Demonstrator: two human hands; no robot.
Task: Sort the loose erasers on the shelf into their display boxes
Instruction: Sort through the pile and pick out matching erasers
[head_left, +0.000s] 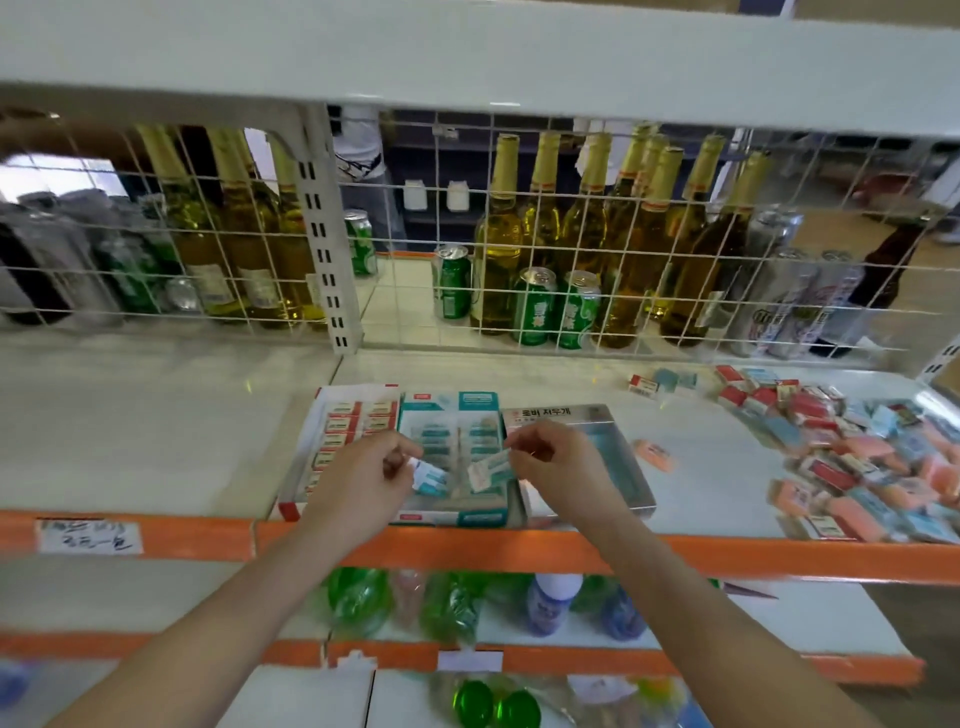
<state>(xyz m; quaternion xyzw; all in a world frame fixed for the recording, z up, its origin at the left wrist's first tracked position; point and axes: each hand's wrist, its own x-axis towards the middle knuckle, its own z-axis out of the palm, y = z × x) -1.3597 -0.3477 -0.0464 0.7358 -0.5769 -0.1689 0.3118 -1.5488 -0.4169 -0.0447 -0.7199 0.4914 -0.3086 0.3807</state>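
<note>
Three display boxes stand side by side at the shelf's front: a red one with red-labelled erasers, a teal one with teal erasers, and a silver one on the right. My left hand pinches a teal-and-white eraser above the teal box. My right hand pinches another teal-and-white eraser over the same box. A heap of loose erasers, red, pink and blue, lies at the right of the shelf. One pink eraser lies alone beside the silver box.
A wire grid closes the shelf's back, with bottles and green cans behind it. An orange rail edges the shelf front. The lower shelf holds green and blue plastic bottles. A white shelf board hangs overhead.
</note>
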